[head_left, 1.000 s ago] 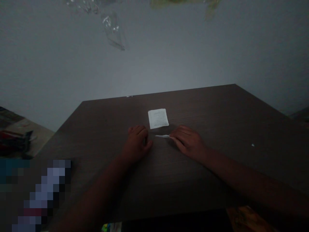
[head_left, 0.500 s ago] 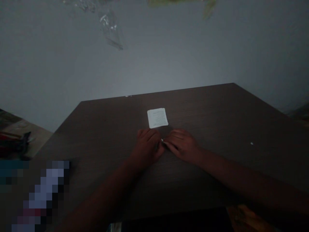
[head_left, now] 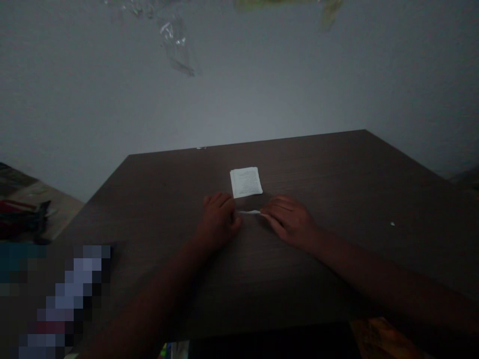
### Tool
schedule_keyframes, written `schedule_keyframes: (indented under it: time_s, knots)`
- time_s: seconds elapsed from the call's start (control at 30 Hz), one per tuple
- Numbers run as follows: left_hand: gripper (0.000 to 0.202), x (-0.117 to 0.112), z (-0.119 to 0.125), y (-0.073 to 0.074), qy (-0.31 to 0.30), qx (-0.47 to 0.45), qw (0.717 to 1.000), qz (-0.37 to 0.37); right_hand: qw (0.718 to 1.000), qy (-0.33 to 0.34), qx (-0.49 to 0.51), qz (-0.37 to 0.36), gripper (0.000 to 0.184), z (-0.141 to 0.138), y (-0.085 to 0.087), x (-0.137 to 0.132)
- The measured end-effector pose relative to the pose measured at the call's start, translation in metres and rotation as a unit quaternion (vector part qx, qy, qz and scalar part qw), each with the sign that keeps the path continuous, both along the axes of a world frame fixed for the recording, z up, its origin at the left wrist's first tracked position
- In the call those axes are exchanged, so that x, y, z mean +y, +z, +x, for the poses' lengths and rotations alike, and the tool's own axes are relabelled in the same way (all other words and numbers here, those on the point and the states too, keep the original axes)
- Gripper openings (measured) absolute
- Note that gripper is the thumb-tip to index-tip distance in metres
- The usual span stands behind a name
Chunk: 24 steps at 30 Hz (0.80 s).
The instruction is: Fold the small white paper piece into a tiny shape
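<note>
Between my two hands a thin white strip, which looks like rolled or folded paper (head_left: 250,212), stretches just above or on the dark table. My left hand (head_left: 219,219) is closed at its left end, and my right hand (head_left: 290,219) pinches its right end. The fingers cover both ends of the strip. Just beyond my hands lies a small stack of square white paper sheets (head_left: 247,181) with printed lines on the top one.
The dark wooden table (head_left: 318,169) reaches back to a grey wall (head_left: 262,85). A tiny white scrap (head_left: 392,224) lies at the right. On the left is a blurred-out pale object (head_left: 77,289). Clear plastic (head_left: 177,47) hangs on the wall.
My hands have moved apart, the left one going left and the right one slightly right. More of the white strip now shows between them. The paper stack stays in place.
</note>
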State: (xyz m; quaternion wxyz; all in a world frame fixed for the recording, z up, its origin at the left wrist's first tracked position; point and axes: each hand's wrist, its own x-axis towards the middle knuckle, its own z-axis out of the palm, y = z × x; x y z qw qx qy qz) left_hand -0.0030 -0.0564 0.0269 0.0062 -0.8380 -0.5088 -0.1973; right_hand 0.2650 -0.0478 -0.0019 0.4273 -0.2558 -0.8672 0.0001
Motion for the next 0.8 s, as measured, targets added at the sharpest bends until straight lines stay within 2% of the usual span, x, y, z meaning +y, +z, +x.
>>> schedule_keyframes:
  time_s: [0.1,0.17,0.3,0.43,0.67,0.8]
  knots:
    - [0.019,0.001,-0.008,0.0,-0.004,-0.018,1.0,0.019,1.0,-0.008,0.009,0.007,0.023,0.002,0.0,0.004]
    - [0.013,-0.003,-0.005,0.0,-0.038,-0.035,0.998,0.047,1.0,-0.006,0.013,0.016,0.024,0.0,-0.001,0.005]
    - [0.017,-0.008,0.005,-0.001,-0.104,-0.029,0.993,0.044,1.0,0.011,0.011,0.024,0.022,-0.004,-0.002,0.004]
    - [0.018,-0.007,0.007,-0.001,-0.142,-0.011,0.988,0.054,1.0,-0.018,-0.021,0.003,0.018,-0.004,-0.002,0.002]
    - [0.017,-0.013,0.018,-0.004,-0.126,0.043,0.984,0.121,0.997,-0.056,-0.048,0.025,0.014,-0.017,0.0,-0.008]
    - [0.02,-0.016,0.023,-0.004,-0.147,0.038,0.976,0.154,0.994,-0.088,-0.06,0.032,0.015,-0.02,0.002,-0.009]
